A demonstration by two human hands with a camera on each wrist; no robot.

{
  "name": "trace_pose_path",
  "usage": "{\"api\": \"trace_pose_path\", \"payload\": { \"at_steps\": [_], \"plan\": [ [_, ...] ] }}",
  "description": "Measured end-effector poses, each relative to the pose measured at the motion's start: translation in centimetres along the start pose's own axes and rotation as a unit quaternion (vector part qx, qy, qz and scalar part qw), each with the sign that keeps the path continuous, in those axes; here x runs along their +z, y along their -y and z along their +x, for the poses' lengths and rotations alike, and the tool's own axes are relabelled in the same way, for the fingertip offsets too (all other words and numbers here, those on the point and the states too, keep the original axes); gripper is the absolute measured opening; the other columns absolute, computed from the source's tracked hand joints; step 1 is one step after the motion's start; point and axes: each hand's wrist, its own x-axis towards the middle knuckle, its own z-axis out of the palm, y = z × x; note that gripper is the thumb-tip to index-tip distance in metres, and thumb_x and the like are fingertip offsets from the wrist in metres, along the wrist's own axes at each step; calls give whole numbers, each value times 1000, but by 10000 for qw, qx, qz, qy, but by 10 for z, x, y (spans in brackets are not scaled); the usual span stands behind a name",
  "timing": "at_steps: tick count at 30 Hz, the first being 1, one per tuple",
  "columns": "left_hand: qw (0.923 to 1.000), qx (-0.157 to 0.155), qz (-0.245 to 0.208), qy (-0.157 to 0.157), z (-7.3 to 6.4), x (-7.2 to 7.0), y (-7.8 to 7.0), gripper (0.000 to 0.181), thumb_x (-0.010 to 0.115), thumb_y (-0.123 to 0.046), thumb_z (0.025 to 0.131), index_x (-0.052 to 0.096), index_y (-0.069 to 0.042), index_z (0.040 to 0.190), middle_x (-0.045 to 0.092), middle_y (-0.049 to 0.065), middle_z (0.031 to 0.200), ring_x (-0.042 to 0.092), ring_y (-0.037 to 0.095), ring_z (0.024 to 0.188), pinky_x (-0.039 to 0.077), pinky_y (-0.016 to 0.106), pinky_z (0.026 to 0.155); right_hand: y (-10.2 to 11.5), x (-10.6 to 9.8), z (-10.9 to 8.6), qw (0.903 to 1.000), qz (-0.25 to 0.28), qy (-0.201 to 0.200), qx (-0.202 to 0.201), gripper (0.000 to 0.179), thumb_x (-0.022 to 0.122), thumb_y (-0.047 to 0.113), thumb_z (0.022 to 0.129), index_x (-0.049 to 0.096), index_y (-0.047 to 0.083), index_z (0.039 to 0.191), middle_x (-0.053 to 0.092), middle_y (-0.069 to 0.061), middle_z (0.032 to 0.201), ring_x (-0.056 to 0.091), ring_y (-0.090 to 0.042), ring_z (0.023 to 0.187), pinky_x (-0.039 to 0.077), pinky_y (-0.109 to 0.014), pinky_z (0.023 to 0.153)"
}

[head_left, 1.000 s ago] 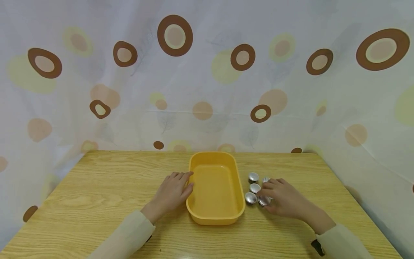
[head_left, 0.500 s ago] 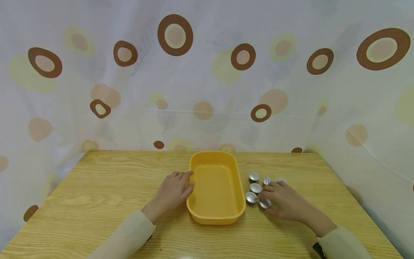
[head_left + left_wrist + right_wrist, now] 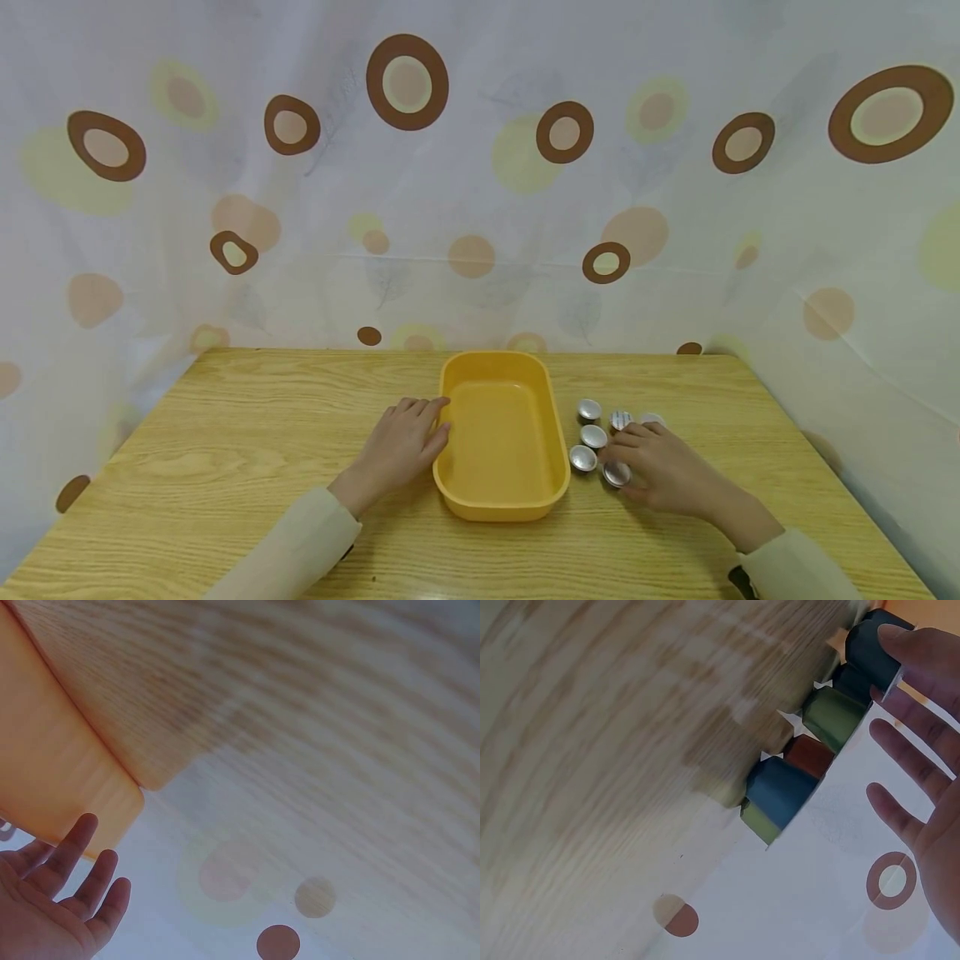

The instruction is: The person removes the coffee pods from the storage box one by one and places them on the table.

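My right hand (image 3: 663, 471) pinches a dark coffee capsule (image 3: 617, 474) between thumb and forefinger; its silver lid faces up. In the right wrist view the thumb lies on the side of this dark capsule (image 3: 870, 652), and the other fingers are spread. More capsules stand lid up around the hand, among them a silver-lidded one (image 3: 582, 458) and one with a printed lid (image 3: 620, 420). My left hand (image 3: 401, 442) rests against the left rim of a yellow plastic tray (image 3: 501, 512), its fingers loosely extended. The tray holds nothing.
The wood-grain table (image 3: 225, 467) carries the tray in its middle and the capsules just to the right. Behind and at the sides hangs a pale curtain (image 3: 480, 167) with round patterns. Green (image 3: 832, 716) and blue capsules (image 3: 780, 787) stand in the right wrist view.
My right hand has drawn the dark capsule slightly toward the table's front, away from the others. Capsules behind the hand show more now. The left hand and tray stay put.
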Motion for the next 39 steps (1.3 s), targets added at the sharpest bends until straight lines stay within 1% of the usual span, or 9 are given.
{"api": "trace_pose_path", "payload": {
  "at_steps": [4,8,15,22,29,34,39],
  "plan": [
    [10000,-10,-39,44,-1,0,0,39,44,-33,95,51,-13,128,63,3,112,54,24,107,44,44,89,0,1,-1,10000,20,16,-19,40,81,21,57,65,20,94,64,6,96,57,-17,95,44,-40,78],
    [10000,32,6,-3,0,0,0,39,45,-33,95,51,-12,127,63,3,111,54,24,106,44,44,88,0,1,-1,10000,37,-14,-25,40,81,20,56,65,21,93,63,8,95,57,-16,94,44,-40,78],
    [10000,30,65,-24,1,2,1,39,44,-33,95,51,-12,127,64,4,110,55,25,107,45,43,88,0,0,-2,10000,38,-74,21,40,81,18,54,64,21,90,64,6,97,57,-16,94,43,-40,79],
    [10000,53,45,-61,0,2,0,39,44,-33,95,51,-12,127,64,4,109,55,24,106,45,43,87,-2,1,-4,9999,44,-134,-48,40,80,18,53,63,22,90,64,6,97,56,-16,94,43,-39,77],
    [10000,34,30,-36,1,3,1,39,44,-32,95,51,-12,127,63,4,110,55,25,106,44,44,88,-2,1,-5,9999,89,-110,-38,41,81,19,53,63,22,90,63,7,97,55,-16,95,43,-40,76],
    [10000,41,16,-34,1,4,1,39,45,-31,94,51,-12,127,63,4,110,54,25,106,44,44,89,-1,-1,-5,9999,79,-65,-50,41,81,20,54,63,21,91,64,6,98,56,-17,96,44,-41,77],
    [10000,58,41,-35,1,3,1,39,45,-32,94,51,-12,127,63,5,110,55,26,105,44,44,88,-1,-7,-3,9999,147,21,60,40,81,22,57,64,22,93,64,6,99,57,-17,96,45,-43,78]
  ]
}}
